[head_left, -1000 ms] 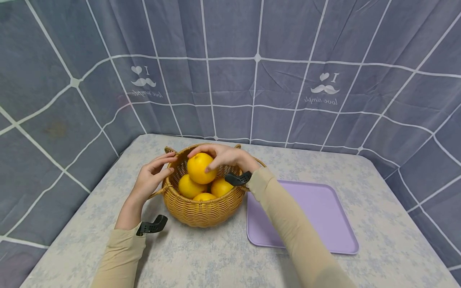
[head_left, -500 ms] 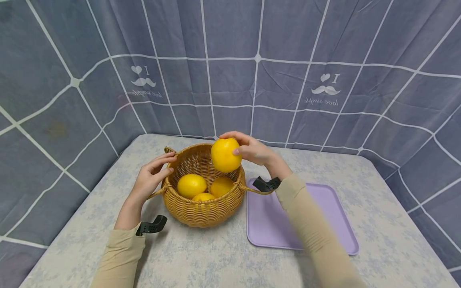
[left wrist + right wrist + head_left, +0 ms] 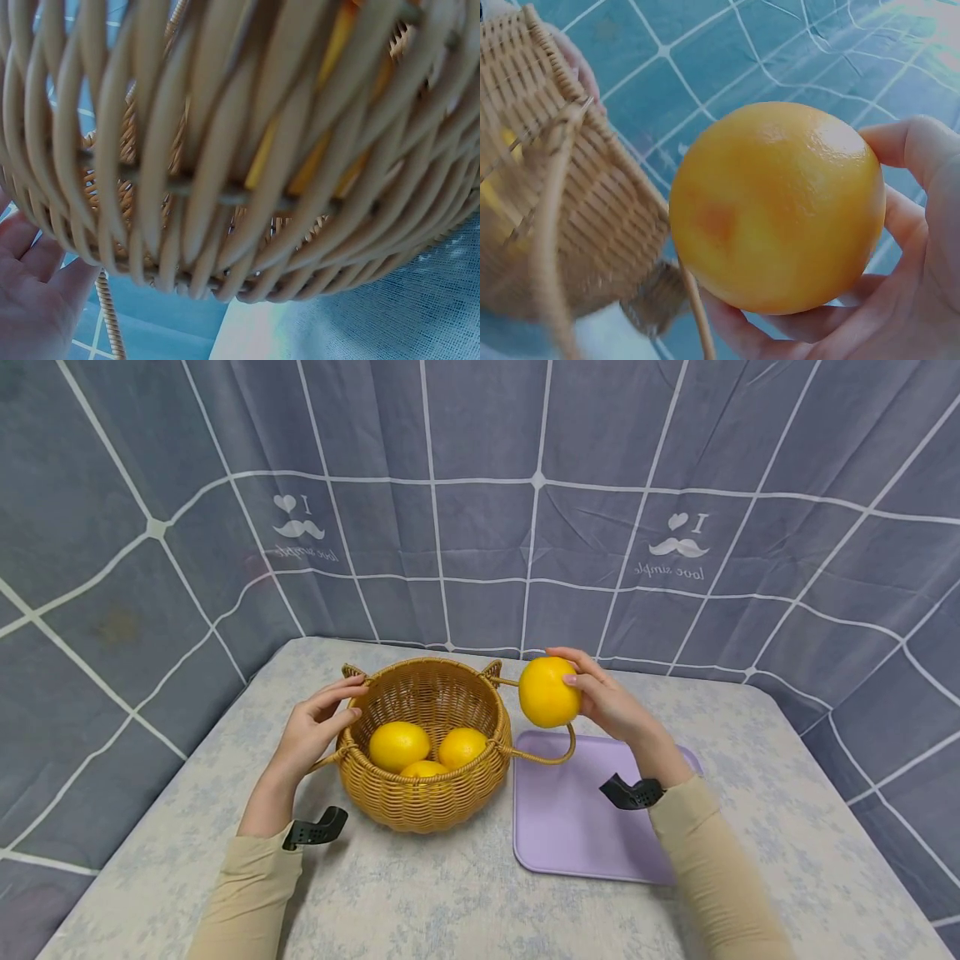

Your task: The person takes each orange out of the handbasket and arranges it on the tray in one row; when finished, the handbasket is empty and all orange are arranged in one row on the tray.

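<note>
My right hand grips a round yellow orange in the air, just right of the wicker basket. In the right wrist view the thumb and fingers curl round the orange from one side. Three more yellow fruits, one of them a rounded fruit on the left, lie in the basket. With fingers fairly straight, my left hand rests against the basket's left rim. The left wrist view shows fingertips of this left hand by the basket weave.
Right of the basket lies a shallow purple tray, partly covered by my right forearm. A basket handle sticks out over the tray's near-left corner area. A grey curtain with white lines hangs behind the table.
My right hand has lifted the orange out of the basket and carried it right, past the rim. The left hand has stayed at the basket.
</note>
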Available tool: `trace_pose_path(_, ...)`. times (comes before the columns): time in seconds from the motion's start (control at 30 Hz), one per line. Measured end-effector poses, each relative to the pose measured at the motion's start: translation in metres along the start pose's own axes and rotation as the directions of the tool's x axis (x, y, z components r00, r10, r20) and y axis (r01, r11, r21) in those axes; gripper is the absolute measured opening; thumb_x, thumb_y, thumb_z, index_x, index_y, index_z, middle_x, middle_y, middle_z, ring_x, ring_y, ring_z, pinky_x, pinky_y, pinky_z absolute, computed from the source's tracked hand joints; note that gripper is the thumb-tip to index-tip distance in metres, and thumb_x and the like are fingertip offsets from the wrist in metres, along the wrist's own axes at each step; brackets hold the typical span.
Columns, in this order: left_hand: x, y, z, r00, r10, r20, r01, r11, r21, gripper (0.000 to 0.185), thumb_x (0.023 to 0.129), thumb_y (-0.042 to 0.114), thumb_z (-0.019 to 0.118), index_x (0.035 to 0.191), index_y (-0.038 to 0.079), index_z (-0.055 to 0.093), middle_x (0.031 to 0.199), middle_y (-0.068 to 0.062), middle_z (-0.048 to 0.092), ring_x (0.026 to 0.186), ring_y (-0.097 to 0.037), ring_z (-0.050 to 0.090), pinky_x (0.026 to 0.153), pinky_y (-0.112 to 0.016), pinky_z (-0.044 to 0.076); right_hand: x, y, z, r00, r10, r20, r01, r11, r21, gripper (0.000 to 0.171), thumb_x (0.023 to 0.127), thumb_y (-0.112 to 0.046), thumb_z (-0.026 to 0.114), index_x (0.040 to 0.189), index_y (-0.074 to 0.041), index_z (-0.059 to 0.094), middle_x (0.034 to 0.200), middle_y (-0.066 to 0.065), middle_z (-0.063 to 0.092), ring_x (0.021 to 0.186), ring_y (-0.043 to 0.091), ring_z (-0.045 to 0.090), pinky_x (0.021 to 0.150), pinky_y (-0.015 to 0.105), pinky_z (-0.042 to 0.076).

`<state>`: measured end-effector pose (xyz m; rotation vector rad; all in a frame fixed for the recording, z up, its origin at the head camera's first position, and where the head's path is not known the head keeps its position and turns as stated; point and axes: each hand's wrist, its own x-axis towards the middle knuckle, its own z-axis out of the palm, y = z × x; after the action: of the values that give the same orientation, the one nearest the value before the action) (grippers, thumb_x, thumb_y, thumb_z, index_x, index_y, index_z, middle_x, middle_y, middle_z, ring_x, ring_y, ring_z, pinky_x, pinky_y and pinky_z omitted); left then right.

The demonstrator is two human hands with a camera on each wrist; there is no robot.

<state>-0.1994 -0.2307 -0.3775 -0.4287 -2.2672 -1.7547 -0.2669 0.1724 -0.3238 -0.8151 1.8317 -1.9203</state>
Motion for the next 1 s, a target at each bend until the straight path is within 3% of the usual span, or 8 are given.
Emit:
trace_pose_path(0.2,0.0,-0.002,0.0,1.0,0.0,-0.005,0.0,1.0,0.017,0.035,0.093,0.01,0.059,0.123,-0.007,0.056,0.141,-0.014,0.044,0.139,-0.026,0.024,0.106,-0.01,0.026,-0.035,0.013,-0.019,0.995,0.035,-0.091,-0.038,0.999,-0.034,0.03,0.102,-0.023,0.039,0.131,-0.028,0.041,0.135,0.008,0.033,0.105,0.017,0.056,0.086,0.031,0.053)
trace_pose_path(0.4,0.0,-0.002,0.0,1.0,0.007,-0.008,-0.007,1.0,0.015,0.034,0.093,0.009,0.059,0.122,-0.008,0.056,0.14,-0.015,0.044,0.138,-0.024,0.026,0.106,-0.011,0.027,-0.063,0.028,-0.033,0.986,0.081,-0.144,-0.08,0.997,0.011,0.029,0.103,-0.023,0.036,0.131,-0.028,0.041,0.134,0.003,0.033,0.105,0.014,0.056,0.085,0.031,0.053)
trace_pose_path(0.57,0.0,-0.002,-0.001,1.0,0.005,-0.011,-0.005,1.0,0.018,0.034,0.093,0.009,0.059,0.122,-0.008,0.057,0.14,-0.013,0.045,0.138,-0.023,0.027,0.106,-0.011,0.027,-0.081,0.038,-0.041,0.984,0.102,-0.148,-0.092,0.993,0.075,0.032,0.103,-0.022,0.034,0.135,-0.025,0.036,0.134,0.002,0.032,0.105,0.014,0.055,0.086,0.03,0.052)
trace_pose_path(0.67,-0.001,-0.002,-0.001,1.0,0.001,-0.012,-0.001,1.0,0.019,0.034,0.093,0.01,0.059,0.123,-0.007,0.057,0.14,-0.013,0.045,0.138,-0.023,0.027,0.106,-0.01,0.027,-0.089,0.048,-0.043,0.989,0.077,-0.123,-0.068,0.995,0.076,0.044,0.1,-0.01,0.041,0.14,-0.023,0.031,0.134,0.004,0.031,0.106,0.015,0.053,0.088,0.029,0.051)
trace_pose_path(0.83,0.0,-0.002,0.0,1.0,0.001,-0.012,-0.001,1.0,0.012,0.034,0.093,0.01,0.059,0.122,-0.008,0.057,0.14,-0.012,0.046,0.138,-0.022,0.027,0.106,-0.011,0.027,-0.098,0.066,-0.044,0.99,0.061,-0.126,-0.071,0.994,-0.08,0.078,0.081,0.008,0.065,0.143,-0.02,0.028,0.137,0.009,0.03,0.109,0.017,0.049,0.092,0.025,0.049)
trace_pose_path(1.0,0.0,-0.002,0.001,1.0,0.003,-0.011,-0.002,1.0,0.016,0.034,0.093,0.01,0.059,0.122,-0.007,0.057,0.139,-0.012,0.046,0.137,-0.022,0.027,0.106,-0.011,0.027,-0.1,0.078,-0.041,0.984,0.113,-0.14,-0.148,0.95,-0.274,0.087,0.073,-0.002,0.076,0.144,-0.011,0.027,0.139,0.016,0.032,0.112,0.024,0.046,0.092,0.029,0.047)
